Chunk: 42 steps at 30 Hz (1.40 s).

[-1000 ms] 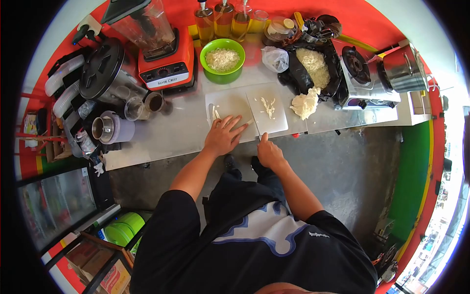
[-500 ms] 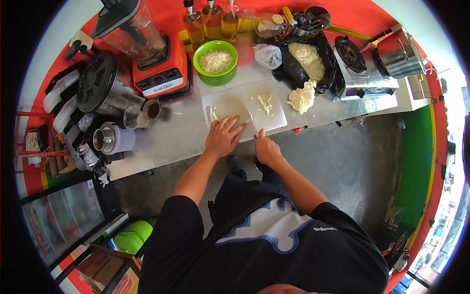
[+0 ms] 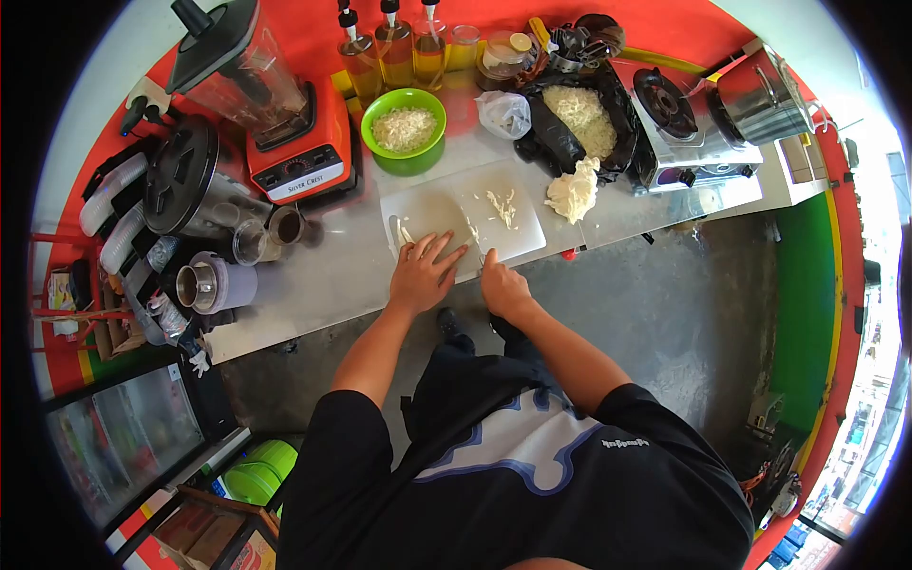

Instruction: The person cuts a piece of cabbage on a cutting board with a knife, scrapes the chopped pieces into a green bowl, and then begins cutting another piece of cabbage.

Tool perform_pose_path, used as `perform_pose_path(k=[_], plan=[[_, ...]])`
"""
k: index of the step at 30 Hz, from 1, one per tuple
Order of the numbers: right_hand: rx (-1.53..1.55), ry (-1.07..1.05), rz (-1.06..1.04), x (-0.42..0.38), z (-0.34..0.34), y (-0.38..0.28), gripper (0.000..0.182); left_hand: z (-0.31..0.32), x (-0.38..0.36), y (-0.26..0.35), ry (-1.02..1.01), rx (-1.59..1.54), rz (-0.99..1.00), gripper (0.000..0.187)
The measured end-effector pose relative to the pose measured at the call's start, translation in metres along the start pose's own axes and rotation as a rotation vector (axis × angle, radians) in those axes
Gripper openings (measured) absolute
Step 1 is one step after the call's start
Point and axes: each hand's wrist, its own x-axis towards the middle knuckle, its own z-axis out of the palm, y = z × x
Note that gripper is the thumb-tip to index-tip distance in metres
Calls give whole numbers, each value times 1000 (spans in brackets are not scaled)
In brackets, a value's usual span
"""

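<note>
Pale strips point(image 3: 503, 208): in a small heap on the white cutting board point(image 3: 432, 202), between 2 and 3 o'clock from board centre (12 o'clock toward top of view; all bearings from this centre). Left hand point(image 3: 421, 274): at 7 o'clock, palm down, fingers partly spread, fingertips on the board near small pale pieces point(image 3: 406, 233); grip on anything beneath not discernible. Right hand point(image 3: 505, 287): at 5 o'clock, fingers curled tightly around the handle of a knife point(image 3: 482, 252); blade over the board, edge-on to the view, directed between 11 and 12 o'clock.

Desk point(image 3: 332, 261): beneath the board. Pale clump point(image 3: 573, 193): just beside the board, between 2 and 3 o'clock. Black bag point(image 3: 554, 138), open, pale shreds point(image 3: 579, 116) inside: between 1 and 2 o'clock. Green bowl point(image 3: 408, 163) of similar shreds point(image 3: 403, 129): at 11 o'clock, bottles point(image 3: 394, 57) behind. Red blender point(image 3: 302, 171): at 10 o'clock. Stove point(image 3: 698, 154) with steel pot point(image 3: 760, 100): at 2 o'clock, well apart.
</note>
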Motion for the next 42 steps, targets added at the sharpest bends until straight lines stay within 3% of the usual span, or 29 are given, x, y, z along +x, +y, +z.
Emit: perform_pose_path(k=[31, 38, 42], plan=[[31, -6, -70, 10, -14, 1, 30, 4, -2, 1, 37, -39, -29, 49], [55, 18, -3, -1, 14, 5, 33, 6, -4, -1, 30, -62, -52, 48], [95, -24, -12, 10, -14, -6, 30, 7, -2, 0, 71, -68, -49, 48]])
